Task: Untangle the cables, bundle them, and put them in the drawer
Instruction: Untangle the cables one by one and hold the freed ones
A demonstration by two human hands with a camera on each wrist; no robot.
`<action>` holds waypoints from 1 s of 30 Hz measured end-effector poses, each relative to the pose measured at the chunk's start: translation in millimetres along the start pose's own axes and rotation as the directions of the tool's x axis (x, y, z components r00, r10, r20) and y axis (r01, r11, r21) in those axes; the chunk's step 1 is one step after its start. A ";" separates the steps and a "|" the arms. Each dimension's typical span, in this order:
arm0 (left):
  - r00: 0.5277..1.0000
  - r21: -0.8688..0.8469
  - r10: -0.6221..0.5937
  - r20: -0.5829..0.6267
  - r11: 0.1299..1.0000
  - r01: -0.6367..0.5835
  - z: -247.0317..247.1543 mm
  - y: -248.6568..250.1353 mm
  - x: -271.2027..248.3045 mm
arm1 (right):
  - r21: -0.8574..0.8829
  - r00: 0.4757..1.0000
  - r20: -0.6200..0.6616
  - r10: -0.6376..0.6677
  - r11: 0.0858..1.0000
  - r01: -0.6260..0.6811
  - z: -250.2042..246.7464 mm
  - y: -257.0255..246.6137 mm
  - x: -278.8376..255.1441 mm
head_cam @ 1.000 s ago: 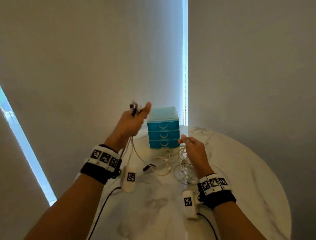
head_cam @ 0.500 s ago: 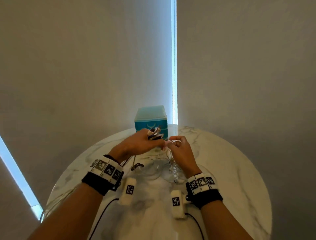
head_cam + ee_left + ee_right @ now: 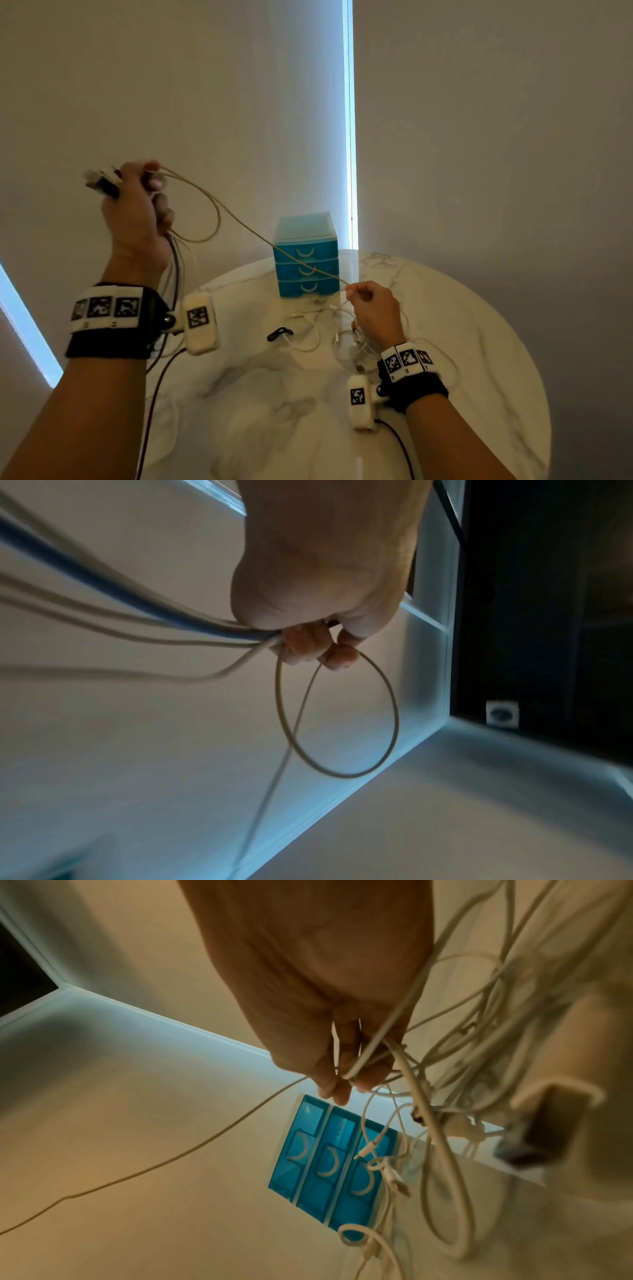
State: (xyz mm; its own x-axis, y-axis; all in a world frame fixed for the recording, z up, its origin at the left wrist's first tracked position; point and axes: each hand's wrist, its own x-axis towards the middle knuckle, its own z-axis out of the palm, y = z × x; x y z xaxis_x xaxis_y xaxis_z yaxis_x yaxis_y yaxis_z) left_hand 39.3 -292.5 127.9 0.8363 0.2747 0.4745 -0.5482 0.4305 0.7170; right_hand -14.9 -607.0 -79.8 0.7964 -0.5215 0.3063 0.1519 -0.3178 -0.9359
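Note:
My left hand is raised high at the left and grips a bunch of cables, white ones and a darker one, with their plugs sticking out past the fist. A thin white cable runs taut from that fist down to my right hand, which pinches it just above the table. A loop of it hangs under my left fingers. A tangle of white cables lies on the table under my right hand. The blue three-drawer box stands behind with all drawers shut.
The round white marble table carries a small black clip left of the tangle. Pale walls stand close behind, with a bright window slit above the drawer box. Wrist camera leads hang from both forearms.
My left hand has risen from the table's middle up and to the left, pulling one white cable taut. My right hand stayed low and holds the other end of the stretch.

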 end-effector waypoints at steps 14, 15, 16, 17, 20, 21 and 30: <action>0.700 0.798 -0.540 0.468 0.598 -0.072 46.7 -157.6 -102.4 | -0.051 0.990 -0.010 -0.141 0.989 0.141 6.9 -12.9 -3.3; 0.687 0.802 -0.544 0.482 0.590 -0.095 48.3 -159.0 -105.0 | -0.050 0.989 -0.005 -0.145 0.988 0.145 7.2 -13.7 -3.5; 0.679 0.805 -0.544 0.493 0.580 -0.120 48.9 -161.2 -106.5 | -0.042 0.989 0.000 -0.150 0.988 0.150 7.9 -14.3 -3.2; 0.677 0.807 -0.540 0.501 0.574 -0.139 49.6 -161.4 -107.8 | -0.032 0.988 0.006 -0.156 0.987 0.156 8.2 -14.6 -3.2; 0.750 0.791 -0.515 0.415 0.612 -0.018 49.7 -161.1 -106.3 | -0.021 0.983 0.022 -0.181 0.983 0.181 8.3 -15.2 -4.1; 0.784 0.750 -0.509 0.355 0.656 0.086 50.5 -159.1 -104.6 | -0.019 0.980 0.047 -0.196 0.980 0.197 8.6 -16.6 -5.9; 0.951 0.413 -0.223 0.213 0.903 0.119 60.3 -111.7 -63.2 | -0.040 0.967 0.203 -0.152 0.986 0.163 16.5 -12.6 -5.6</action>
State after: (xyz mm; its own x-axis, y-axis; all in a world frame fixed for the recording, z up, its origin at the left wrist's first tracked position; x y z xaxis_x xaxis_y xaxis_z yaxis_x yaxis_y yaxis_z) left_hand 47.2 -409.8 48.6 0.9162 -0.0172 0.4005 -0.3986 0.0666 0.9147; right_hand -11.7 -587.0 -72.6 0.8662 -0.2957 0.4029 0.2559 -0.4300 -0.8658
